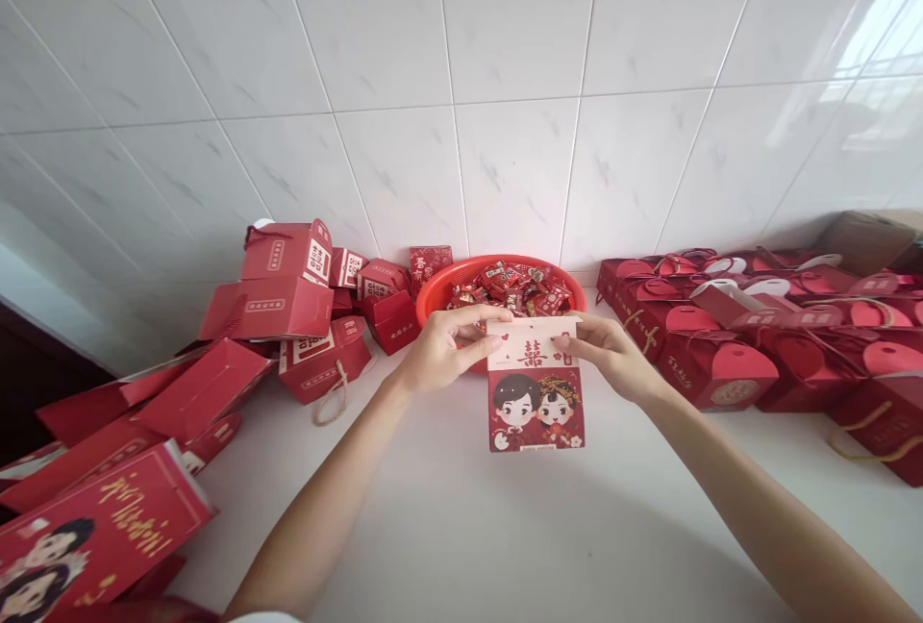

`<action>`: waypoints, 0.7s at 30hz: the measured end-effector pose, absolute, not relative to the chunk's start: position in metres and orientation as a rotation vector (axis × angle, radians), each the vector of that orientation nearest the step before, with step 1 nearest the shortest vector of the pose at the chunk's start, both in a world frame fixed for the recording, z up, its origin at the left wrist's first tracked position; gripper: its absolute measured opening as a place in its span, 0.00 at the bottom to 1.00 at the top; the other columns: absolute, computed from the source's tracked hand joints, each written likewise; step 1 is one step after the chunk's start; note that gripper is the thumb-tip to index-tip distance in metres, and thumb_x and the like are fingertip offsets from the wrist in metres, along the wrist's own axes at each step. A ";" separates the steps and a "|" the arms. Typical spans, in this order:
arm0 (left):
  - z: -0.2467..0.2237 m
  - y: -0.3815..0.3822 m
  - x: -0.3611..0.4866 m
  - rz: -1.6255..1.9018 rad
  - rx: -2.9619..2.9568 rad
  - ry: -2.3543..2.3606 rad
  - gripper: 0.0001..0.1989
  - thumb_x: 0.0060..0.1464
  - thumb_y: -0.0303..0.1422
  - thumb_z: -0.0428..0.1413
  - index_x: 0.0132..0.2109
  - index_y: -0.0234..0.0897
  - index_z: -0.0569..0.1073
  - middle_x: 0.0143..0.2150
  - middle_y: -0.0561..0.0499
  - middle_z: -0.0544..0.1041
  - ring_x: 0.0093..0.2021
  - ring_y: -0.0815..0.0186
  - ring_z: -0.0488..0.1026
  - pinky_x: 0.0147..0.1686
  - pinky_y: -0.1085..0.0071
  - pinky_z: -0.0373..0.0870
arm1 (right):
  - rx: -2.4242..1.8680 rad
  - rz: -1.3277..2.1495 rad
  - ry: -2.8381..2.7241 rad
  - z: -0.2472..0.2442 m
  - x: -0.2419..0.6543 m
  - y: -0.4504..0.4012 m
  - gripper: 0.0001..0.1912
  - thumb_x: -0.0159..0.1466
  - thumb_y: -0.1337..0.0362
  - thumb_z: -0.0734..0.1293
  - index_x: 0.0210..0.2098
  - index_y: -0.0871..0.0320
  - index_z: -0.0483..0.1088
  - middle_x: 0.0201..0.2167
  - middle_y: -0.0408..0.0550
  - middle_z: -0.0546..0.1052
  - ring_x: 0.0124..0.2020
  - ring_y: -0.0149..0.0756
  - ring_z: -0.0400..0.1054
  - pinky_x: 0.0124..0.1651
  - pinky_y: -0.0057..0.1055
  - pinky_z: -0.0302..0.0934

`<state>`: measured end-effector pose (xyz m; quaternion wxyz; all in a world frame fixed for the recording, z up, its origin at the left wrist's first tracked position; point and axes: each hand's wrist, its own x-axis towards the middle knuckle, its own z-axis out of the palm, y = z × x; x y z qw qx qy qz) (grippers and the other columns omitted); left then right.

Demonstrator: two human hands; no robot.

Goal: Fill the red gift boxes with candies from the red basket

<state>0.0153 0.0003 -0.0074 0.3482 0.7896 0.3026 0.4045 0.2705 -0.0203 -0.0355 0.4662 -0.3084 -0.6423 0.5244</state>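
Pinching packet near opposite top corners, left fingers and right fingers presumably balanced it. Packet hung over bench, before basket; basket likely centred for two-handed reach.

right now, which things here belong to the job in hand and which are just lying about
In the job:
cartoon-printed packet, held by the left hand and right hand
probably the red basket of small wrapped pieces behind it

Seemingly lying about, untouched:
red boxes on the left
red boxes on the right
brown box, far right
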 end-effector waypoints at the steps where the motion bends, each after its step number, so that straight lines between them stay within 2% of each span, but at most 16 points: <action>1: -0.009 0.001 0.016 1.063 2.066 0.780 0.12 0.57 0.35 0.61 0.47 0.36 0.80 0.47 0.47 0.83 0.41 0.62 0.82 0.42 0.70 0.80 | -0.755 1.282 -1.594 -0.035 0.271 -0.021 0.19 0.59 0.50 0.75 0.42 0.58 0.77 0.39 0.50 0.81 0.39 0.40 0.75 0.42 0.34 0.69; 7: -0.011 0.001 0.019 1.100 2.151 0.790 0.09 0.56 0.33 0.61 0.43 0.36 0.82 0.42 0.47 0.84 0.42 0.61 0.81 0.41 0.69 0.80 | -0.773 1.233 -1.659 -0.030 0.274 -0.024 0.25 0.66 0.41 0.65 0.38 0.59 0.75 0.37 0.50 0.79 0.38 0.38 0.73 0.45 0.34 0.67; 15: -0.012 -0.004 0.019 0.981 2.216 0.735 0.10 0.57 0.30 0.59 0.44 0.36 0.83 0.44 0.44 0.83 0.41 0.63 0.81 0.39 0.71 0.79 | -0.918 1.159 -1.686 -0.033 0.271 -0.025 0.24 0.63 0.42 0.68 0.34 0.59 0.74 0.33 0.49 0.78 0.35 0.39 0.73 0.39 0.33 0.68; 17: -0.008 -0.006 0.016 0.832 2.275 0.671 0.11 0.57 0.29 0.59 0.46 0.38 0.83 0.46 0.44 0.82 0.44 0.62 0.80 0.42 0.69 0.79 | -0.964 1.052 -1.736 -0.030 0.277 -0.033 0.25 0.64 0.42 0.66 0.32 0.59 0.73 0.29 0.48 0.77 0.31 0.37 0.71 0.34 0.31 0.66; 19: -0.003 -0.007 0.012 0.709 2.356 0.629 0.12 0.57 0.29 0.59 0.47 0.39 0.82 0.50 0.45 0.81 0.49 0.60 0.79 0.49 0.66 0.77 | -1.040 0.876 -1.814 -0.025 0.292 -0.050 0.25 0.66 0.42 0.65 0.30 0.59 0.72 0.26 0.47 0.75 0.29 0.35 0.69 0.31 0.30 0.63; 21: 0.001 -0.005 0.007 0.708 2.397 0.641 0.11 0.59 0.30 0.58 0.46 0.40 0.82 0.51 0.45 0.81 0.52 0.60 0.78 0.55 0.63 0.74 | -1.132 0.676 -1.864 -0.020 0.319 -0.077 0.24 0.68 0.44 0.63 0.32 0.58 0.74 0.26 0.47 0.75 0.28 0.35 0.69 0.30 0.29 0.63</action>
